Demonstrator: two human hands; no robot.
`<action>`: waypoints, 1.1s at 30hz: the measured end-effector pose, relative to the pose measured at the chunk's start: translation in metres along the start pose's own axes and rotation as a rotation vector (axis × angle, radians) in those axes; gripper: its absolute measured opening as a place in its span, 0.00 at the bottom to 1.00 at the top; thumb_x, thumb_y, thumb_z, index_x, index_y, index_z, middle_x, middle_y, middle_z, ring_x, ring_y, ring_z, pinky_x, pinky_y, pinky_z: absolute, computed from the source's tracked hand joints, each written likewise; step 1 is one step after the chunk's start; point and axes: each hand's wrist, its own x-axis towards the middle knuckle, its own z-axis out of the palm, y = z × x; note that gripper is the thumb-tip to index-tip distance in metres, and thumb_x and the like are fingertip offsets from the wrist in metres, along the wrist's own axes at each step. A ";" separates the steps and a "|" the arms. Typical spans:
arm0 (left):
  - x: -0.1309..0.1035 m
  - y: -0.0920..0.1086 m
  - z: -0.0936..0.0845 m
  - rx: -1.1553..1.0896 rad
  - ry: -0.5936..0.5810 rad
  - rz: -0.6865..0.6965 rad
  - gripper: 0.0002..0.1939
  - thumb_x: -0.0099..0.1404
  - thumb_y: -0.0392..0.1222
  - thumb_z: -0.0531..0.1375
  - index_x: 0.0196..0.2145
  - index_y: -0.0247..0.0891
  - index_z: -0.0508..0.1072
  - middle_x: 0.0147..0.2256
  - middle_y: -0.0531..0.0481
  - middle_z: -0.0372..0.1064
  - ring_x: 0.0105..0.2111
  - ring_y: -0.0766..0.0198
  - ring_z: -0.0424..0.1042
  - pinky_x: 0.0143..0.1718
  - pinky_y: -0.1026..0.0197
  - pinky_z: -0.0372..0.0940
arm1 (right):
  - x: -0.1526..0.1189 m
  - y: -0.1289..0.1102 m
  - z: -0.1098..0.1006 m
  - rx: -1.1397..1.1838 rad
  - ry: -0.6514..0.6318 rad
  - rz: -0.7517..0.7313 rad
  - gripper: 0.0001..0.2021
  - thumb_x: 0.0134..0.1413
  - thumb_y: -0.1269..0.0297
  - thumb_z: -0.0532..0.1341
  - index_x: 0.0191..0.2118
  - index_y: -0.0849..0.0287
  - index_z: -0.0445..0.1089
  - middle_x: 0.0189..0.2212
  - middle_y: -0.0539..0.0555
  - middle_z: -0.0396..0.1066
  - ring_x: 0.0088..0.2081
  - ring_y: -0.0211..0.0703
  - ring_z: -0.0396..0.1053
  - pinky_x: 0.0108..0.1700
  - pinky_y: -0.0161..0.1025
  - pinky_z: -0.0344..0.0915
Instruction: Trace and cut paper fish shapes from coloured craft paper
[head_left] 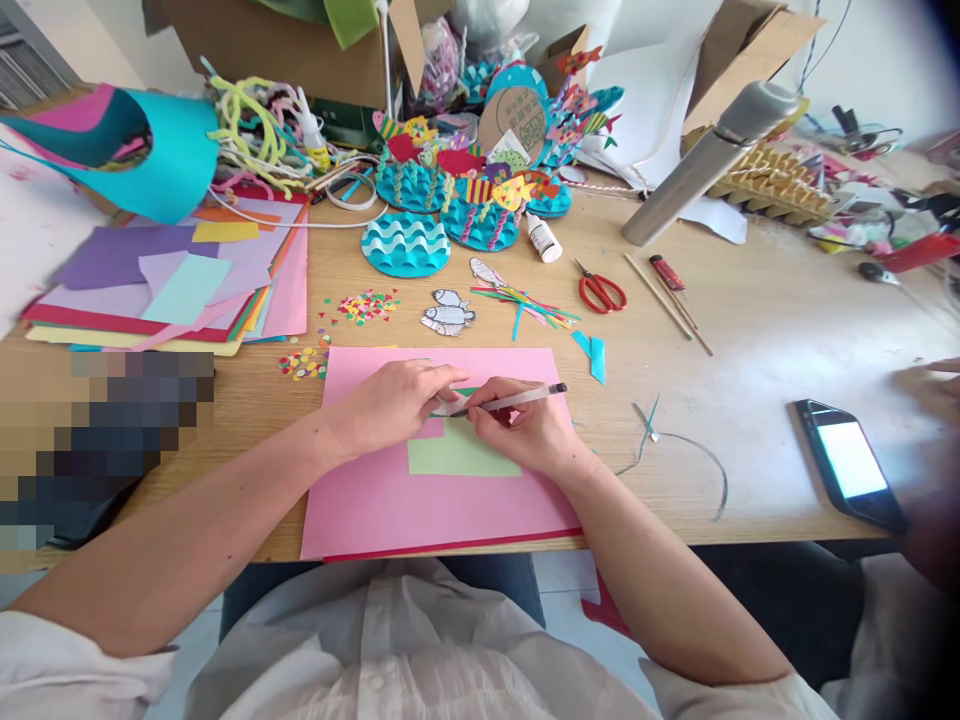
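A pale button-front shirt is cut off by the bottom edge. Beyond it, a large rectangular pink paper sheet lies on the light wood-grained table, a red sheet's edge showing beneath. On the pink sheet is a flat, pale-green paper rectangle, partly covered by the right hand. That hand's fingers are closed around a slim, whitish pen with a dark end, slanting over the paper; its tip is hard to make out. The left hand rests fingertips-down at a small whitish paper piece, mostly hidden; whether it is pinched or only pressed, I cannot tell. At left, pixelation masks a dark object. At the right edge, another person's hand is blurred and cropped. Farther off lie red-handled scissors, a silver metal flask and a brown cardboard box.
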 end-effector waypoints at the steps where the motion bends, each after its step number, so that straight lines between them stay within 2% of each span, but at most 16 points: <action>1: 0.000 0.000 0.000 0.001 0.001 0.003 0.26 0.58 0.22 0.55 0.52 0.38 0.70 0.40 0.51 0.79 0.43 0.60 0.76 0.43 0.59 0.68 | 0.000 0.000 0.000 0.007 0.002 0.001 0.04 0.47 0.72 0.59 0.29 0.60 0.72 0.22 0.50 0.71 0.22 0.34 0.63 0.24 0.32 0.59; 11: 0.000 -0.002 0.002 0.022 0.022 0.031 0.24 0.59 0.23 0.56 0.52 0.38 0.70 0.40 0.49 0.79 0.43 0.60 0.76 0.43 0.59 0.68 | -0.001 0.003 -0.001 0.024 0.007 0.068 0.05 0.46 0.72 0.58 0.29 0.61 0.72 0.20 0.49 0.69 0.20 0.32 0.59 0.22 0.31 0.56; 19: 0.000 0.000 0.006 0.066 0.052 0.051 0.11 0.66 0.34 0.58 0.47 0.36 0.73 0.39 0.45 0.77 0.40 0.57 0.76 0.41 0.57 0.68 | 0.000 0.008 -0.002 0.067 -0.004 0.178 0.04 0.46 0.71 0.59 0.29 0.61 0.71 0.20 0.48 0.69 0.20 0.32 0.60 0.21 0.30 0.55; 25: -0.001 -0.002 0.008 0.062 0.080 0.069 0.11 0.64 0.31 0.59 0.44 0.36 0.74 0.39 0.47 0.77 0.40 0.57 0.76 0.41 0.58 0.68 | 0.000 0.012 -0.003 0.102 0.009 0.241 0.03 0.46 0.71 0.59 0.29 0.60 0.70 0.21 0.49 0.70 0.21 0.33 0.63 0.22 0.31 0.56; 33: -0.001 -0.003 0.009 0.085 0.117 0.102 0.10 0.64 0.33 0.60 0.43 0.36 0.74 0.38 0.46 0.77 0.38 0.58 0.76 0.39 0.58 0.68 | 0.003 0.008 -0.006 0.106 0.011 0.293 0.03 0.44 0.70 0.59 0.28 0.61 0.70 0.21 0.49 0.70 0.21 0.34 0.63 0.22 0.31 0.57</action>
